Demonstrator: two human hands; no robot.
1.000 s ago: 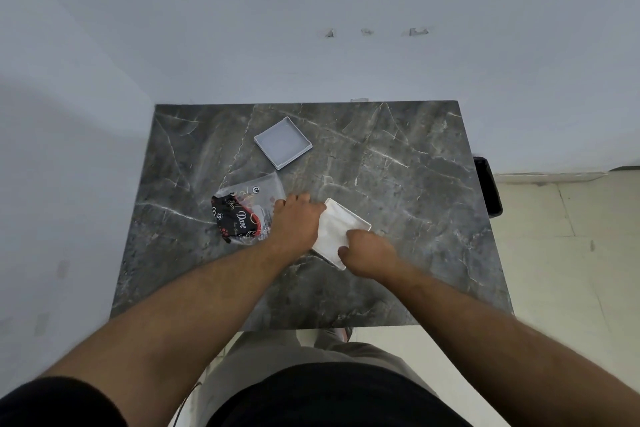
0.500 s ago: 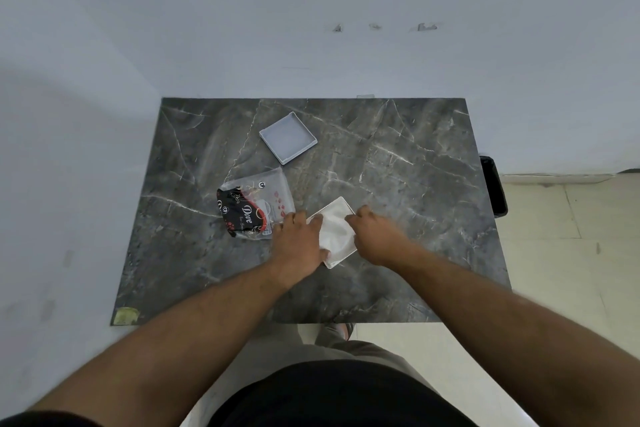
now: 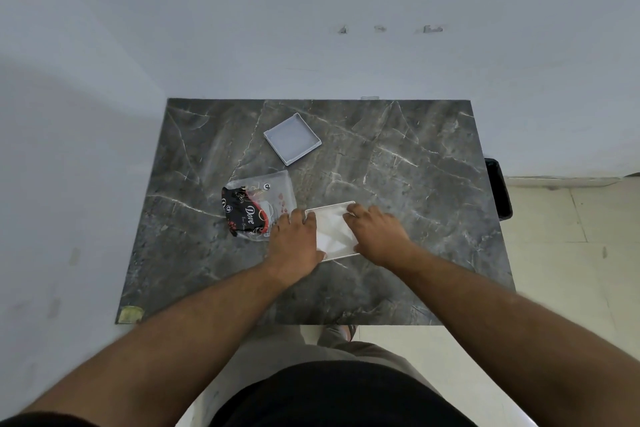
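A shallow white square box (image 3: 334,230) with crumpled white paper inside lies on the dark marble table (image 3: 398,184), near its front middle. My left hand (image 3: 294,241) grips the box's left side, fingers over the edge and thumb at the near corner. My right hand (image 3: 375,232) grips the right side, with fingertips at the far right corner. A second shallow grey-white square box part (image 3: 292,139) lies open side up further back. A clear plastic bag (image 3: 258,206) holding a black and red Dove pack lies just left of my left hand.
The table stands against a white wall at the back and left. A black bin (image 3: 498,189) sits on the floor by the table's right edge. A yellowish tape patch (image 3: 131,314) marks the front left corner. Tiled floor lies to the right.
The white box has turned from a diamond-like angle to nearly square with the table edge. My right hand moved from its near corner to its right side; my left hand shifted to its left side.
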